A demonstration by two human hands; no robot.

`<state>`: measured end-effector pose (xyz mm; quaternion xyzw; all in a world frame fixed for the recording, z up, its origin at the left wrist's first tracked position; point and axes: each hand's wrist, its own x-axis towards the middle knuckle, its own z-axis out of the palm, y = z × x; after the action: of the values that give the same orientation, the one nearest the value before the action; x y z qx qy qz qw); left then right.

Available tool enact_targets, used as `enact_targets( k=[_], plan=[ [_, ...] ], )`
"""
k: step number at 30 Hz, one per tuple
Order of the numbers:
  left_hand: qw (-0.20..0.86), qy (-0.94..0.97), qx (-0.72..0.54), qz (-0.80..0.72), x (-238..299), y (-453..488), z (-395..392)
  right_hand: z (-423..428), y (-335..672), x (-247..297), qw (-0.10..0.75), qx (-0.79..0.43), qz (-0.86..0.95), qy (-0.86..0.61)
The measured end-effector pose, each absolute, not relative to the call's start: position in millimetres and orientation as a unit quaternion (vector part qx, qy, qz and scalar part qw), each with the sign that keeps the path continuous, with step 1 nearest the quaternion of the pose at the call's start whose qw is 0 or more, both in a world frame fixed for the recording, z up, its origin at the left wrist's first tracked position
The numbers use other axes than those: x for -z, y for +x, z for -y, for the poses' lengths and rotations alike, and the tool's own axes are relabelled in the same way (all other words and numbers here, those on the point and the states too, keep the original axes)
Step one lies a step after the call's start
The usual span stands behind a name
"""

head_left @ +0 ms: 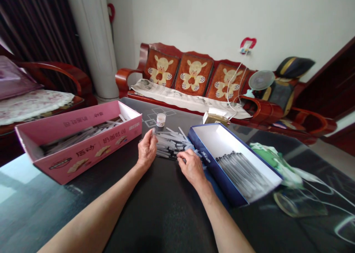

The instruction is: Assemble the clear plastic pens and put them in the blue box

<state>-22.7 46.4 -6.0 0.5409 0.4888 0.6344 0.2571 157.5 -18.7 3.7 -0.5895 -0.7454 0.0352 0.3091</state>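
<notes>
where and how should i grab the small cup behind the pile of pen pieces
Probably pinch the small cup by its upper sides, coming down from above: it stands upright, looks round, and the pile of pen pieces crowds its near side.

Slim tubes (169, 139) lie between the left hand (147, 149) and right hand (192, 166), a pink box (112, 144) leftward, a blue box (222, 175) rightward.
</notes>
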Motion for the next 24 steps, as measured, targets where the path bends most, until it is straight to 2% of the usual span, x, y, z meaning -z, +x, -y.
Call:
enact_targets(
  k=[3, 8, 14, 21, 24],
  plan=[
    [0.193, 0.551, -0.633, -0.508, 10.9, -26.2, -48.7, 17.7, 151.3, -2.7, 0.250, -0.007, 0.776, -0.579],
    [0.184, 0.563, -0.628, -0.505, 16.8, -25.0, -51.1, 23.5, 141.4, -2.7, 0.189, 0.045, 0.791, -0.580],
    [0.159, 0.591, -0.605, -0.509, 17.4, -25.5, -49.7, 28.3, 141.9, -0.5, 0.197, 0.044, 0.788, -0.581],
    [0.022, 0.668, -0.583, -0.463, 18.8, -24.8, -48.1, 23.1, 136.6, 0.8, 0.201, 0.029, 0.793, -0.575],
    [-0.013, 0.685, -0.574, -0.447, 21.5, -24.1, -49.2, 21.1, 142.7, -1.0, 0.250, 0.035, 0.790, -0.558]
  ],
)
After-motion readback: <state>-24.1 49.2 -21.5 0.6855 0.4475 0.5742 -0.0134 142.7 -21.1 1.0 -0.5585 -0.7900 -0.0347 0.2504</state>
